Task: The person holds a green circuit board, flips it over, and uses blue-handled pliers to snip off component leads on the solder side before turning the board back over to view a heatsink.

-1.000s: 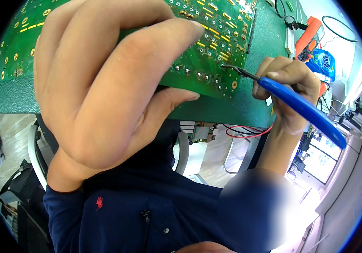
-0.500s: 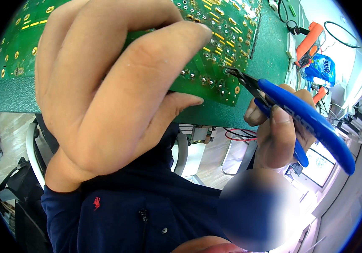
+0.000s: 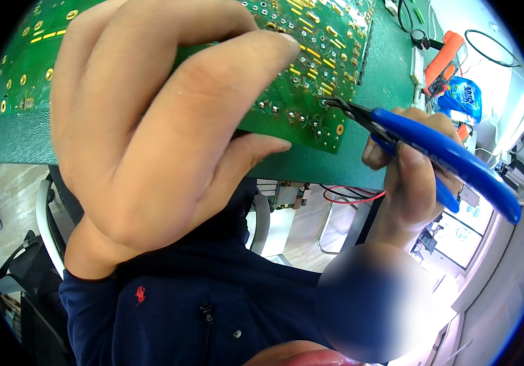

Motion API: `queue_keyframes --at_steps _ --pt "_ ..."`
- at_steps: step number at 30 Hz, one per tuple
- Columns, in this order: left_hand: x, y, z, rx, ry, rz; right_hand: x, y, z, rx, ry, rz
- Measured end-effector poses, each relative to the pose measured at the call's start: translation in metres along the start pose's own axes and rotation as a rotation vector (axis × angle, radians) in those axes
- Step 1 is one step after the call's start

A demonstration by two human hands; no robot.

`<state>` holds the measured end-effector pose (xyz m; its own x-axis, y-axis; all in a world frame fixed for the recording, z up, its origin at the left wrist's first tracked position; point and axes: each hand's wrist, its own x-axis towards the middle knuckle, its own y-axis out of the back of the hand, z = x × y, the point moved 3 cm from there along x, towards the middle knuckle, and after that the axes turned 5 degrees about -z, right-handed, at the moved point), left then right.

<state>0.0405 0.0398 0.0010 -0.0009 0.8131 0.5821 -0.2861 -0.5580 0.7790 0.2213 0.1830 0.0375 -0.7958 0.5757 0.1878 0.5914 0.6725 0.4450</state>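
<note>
A green circuit board (image 3: 274, 125) with gold pads and small solder joints lies at the near edge of the bench. My left hand (image 3: 152, 140) is closed on it, curled fingers over its face and thumb at its near edge; the palm hides much of the board. In my right hand (image 3: 417, 177) is a pair of side cutters (image 3: 457, 160) with blue handles, gripped between thumb and fingers. Its dark jaws point left and reach over the board's right part, close to the solder joints near the corner. Whether the tips touch a lead is too small to tell.
A green mat (image 3: 12, 137) covers the bench. At the right stand an orange multimeter (image 3: 443, 64) and a blue package (image 3: 463, 100). Red and black wires (image 3: 350, 194) and another board (image 3: 286, 192) show below the bench edge. A chair frame (image 3: 45, 210) is at the left.
My right hand has shifted slightly right, and the cutters have tilted so their handle ends sit higher. The jaw tips have moved a little left, as has the board in the picture. My left hand keeps its hold.
</note>
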Motion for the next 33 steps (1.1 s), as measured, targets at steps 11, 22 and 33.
queue_keyframes --at_steps 11,22,33 --pt "0.001 0.000 -0.001 -0.006 -0.025 0.020 0.040 0.030 0.015 0.091 0.096 -0.466" --pt "-0.001 -0.001 0.000 0.005 0.040 0.070 0.022 0.013 -0.004 -0.060 0.116 -0.273" --pt "-0.001 -0.004 0.000 -0.005 0.022 0.072 -0.025 -0.023 -0.007 0.033 -0.199 0.284"
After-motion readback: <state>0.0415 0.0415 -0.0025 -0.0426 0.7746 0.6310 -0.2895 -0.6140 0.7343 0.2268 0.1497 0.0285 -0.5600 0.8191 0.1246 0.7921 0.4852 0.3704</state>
